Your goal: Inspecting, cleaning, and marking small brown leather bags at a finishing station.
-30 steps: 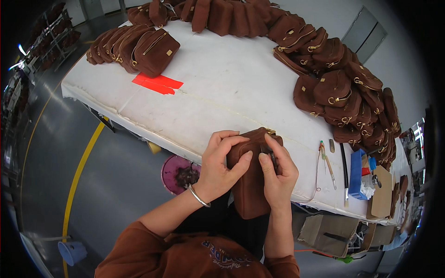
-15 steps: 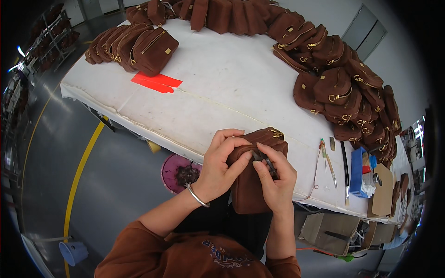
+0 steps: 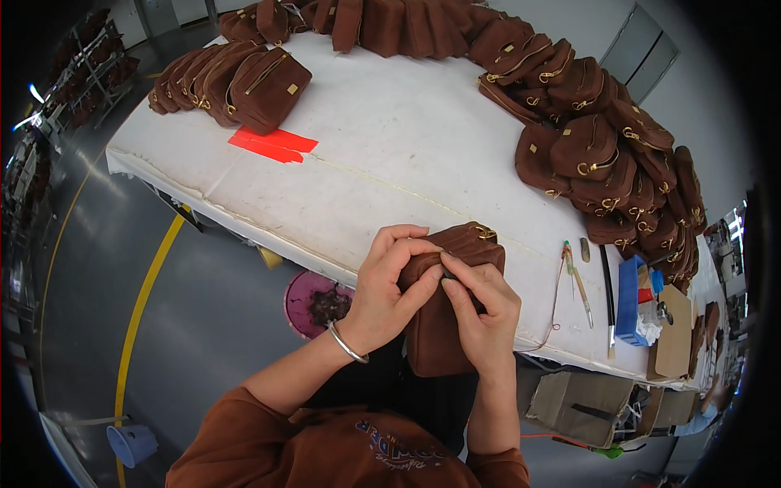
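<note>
A brown bag [image 3: 443, 337] with a gold zip pull on its top stands at the table's front edge, close against me. My left hand [image 3: 390, 276] grips its upper left edge, thumb and fingers pinching the brown material. My right hand [image 3: 484, 313] is closed at the same spot, its fingertips meeting the left thumb. Inside the right hand is a small dark tool [image 3: 449, 276], mostly hidden by the fingers, so its exact kind does not show.
Brown bags [image 3: 586, 146] are heaped along the table's right and far sides; another row [image 3: 268, 89] stands at left by red tape [image 3: 272, 145]. Brushes [image 3: 608, 301] and a blue box [image 3: 628, 301] lie at right. A pink bin [image 3: 297, 313] stands below the table edge.
The right fingers have closed further over the dark tool, covering more of it, and its fingertips have shifted slightly toward the left thumb. The bag and left hand stay nearly still.
</note>
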{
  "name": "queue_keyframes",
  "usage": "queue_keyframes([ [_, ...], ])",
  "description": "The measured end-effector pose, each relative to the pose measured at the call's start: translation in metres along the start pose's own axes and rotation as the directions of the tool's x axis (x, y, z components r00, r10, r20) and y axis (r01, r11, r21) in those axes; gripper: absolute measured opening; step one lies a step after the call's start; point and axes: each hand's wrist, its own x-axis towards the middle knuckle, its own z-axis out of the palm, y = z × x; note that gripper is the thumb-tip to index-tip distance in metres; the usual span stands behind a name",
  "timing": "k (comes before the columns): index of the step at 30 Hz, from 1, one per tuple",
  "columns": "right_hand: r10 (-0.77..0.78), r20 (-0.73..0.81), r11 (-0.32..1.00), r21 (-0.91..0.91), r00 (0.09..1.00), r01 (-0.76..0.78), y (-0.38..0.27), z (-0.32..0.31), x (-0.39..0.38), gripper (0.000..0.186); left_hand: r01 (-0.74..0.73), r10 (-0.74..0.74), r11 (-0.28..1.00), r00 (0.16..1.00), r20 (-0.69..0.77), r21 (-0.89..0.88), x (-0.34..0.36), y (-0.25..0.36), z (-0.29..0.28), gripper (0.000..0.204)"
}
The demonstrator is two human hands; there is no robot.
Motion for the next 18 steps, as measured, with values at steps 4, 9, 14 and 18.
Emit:
queue_keyframes([
  [4,0.033,-0.010,0.998,-0.049,0.999,-0.033,-0.0003,0.0025,-0.0031,0.032,0.002,-0.002,1.000,1.000,-0.005,-0.009,0.0010,-0.0009,0.0020,0.024],
  [9,0.009,-0.084,0.999,-0.035,0.996,-0.012,0.0026,0.0061,-0.0003,0.033,0.009,-0.009,1.000,1.000,0.003,0.001,0.0006,-0.0041,0.0015,0.027],
  [14,0.051,-0.099,0.998,0.039,0.994,-0.047,0.0040,0.0046,0.0001,0.031,0.011,-0.011,1.000,1.000,-0.006,0.000,0.0012,-0.0042,0.0014,0.026],
  [18,0.077,-0.086,0.996,0.061,0.993,-0.072,0.0047,0.0019,0.0006,0.031,0.016,-0.016,1.000,1.000,-0.016,-0.005,0.0019,-0.0044,0.0017,0.025],
])
